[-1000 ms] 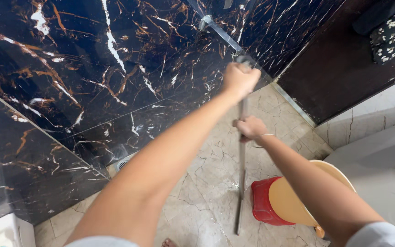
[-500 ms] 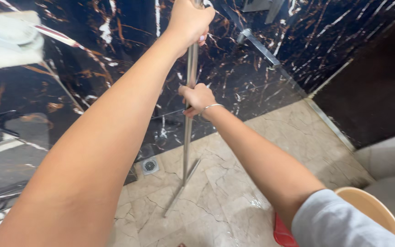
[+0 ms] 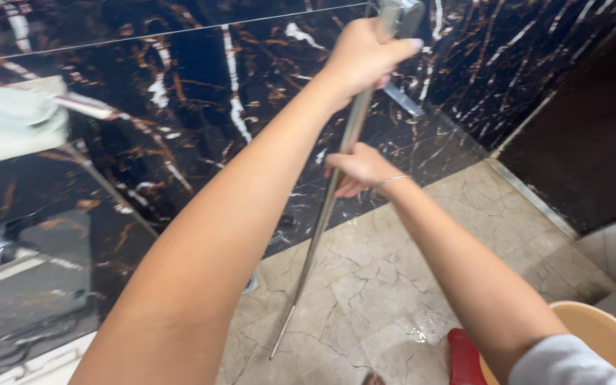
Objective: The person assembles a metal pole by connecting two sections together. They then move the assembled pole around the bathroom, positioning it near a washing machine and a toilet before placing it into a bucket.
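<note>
Two hands on one metal pole [image 3: 322, 214]: left hand [image 3: 365, 53] fisted tight around its upper end, right hand [image 3: 358, 170] curled closed around mid-shaft. Pole's long axis runs steeply, top up-right, lower tip down-left, at the beige floor tiles [image 3: 386, 285]. Black marble wall [image 3: 201, 107] close behind. One tan basin [image 3: 607, 335], one red object [image 3: 463, 356] lower right.
</note>
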